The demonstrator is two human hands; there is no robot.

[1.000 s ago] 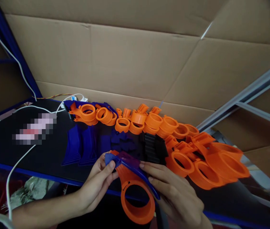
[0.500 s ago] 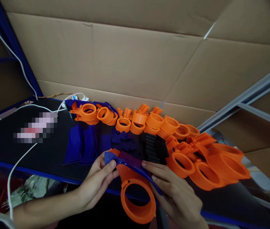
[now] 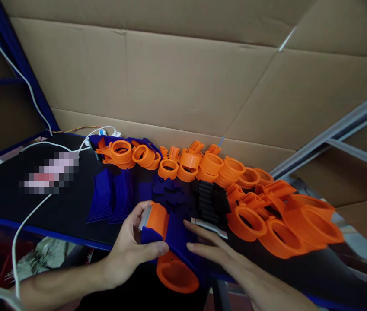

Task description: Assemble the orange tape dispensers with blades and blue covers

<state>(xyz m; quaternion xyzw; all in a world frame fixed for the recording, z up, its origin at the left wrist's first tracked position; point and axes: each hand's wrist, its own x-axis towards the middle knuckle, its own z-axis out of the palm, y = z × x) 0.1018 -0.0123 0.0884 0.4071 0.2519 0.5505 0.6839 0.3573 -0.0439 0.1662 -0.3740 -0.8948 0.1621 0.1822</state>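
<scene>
My left hand (image 3: 128, 242) is wrapped around the front end of a tape dispenser (image 3: 159, 222), thumb pressed on its near side. The dispenser has an orange body, a blue cover (image 3: 180, 239) and a serrated metal edge (image 3: 145, 217) at the tip. Its orange ring (image 3: 178, 276) hangs below the cover, partly hidden. My right hand (image 3: 215, 250) has its fingers stretched out and apart, fingertips against the right side of the blue cover. Just beyond its index finger is a pale metallic strip (image 3: 212, 227), partly hidden by the hand.
Orange ring bodies (image 3: 211, 164) line the back of the black table (image 3: 73, 216), with more at right (image 3: 280, 237). Stacked blue covers (image 3: 102, 196), small blue parts (image 3: 167, 190) and black ridged parts (image 3: 206, 201) lie between. White cables (image 3: 27, 216) run at left; a cardboard wall (image 3: 170, 82) stands behind.
The dispenser has turned, so the blue cover's broad face and the serrated tip now show. My right hand has loosened from the cover's edge, its fingers spreading. The pale strip has come into view.
</scene>
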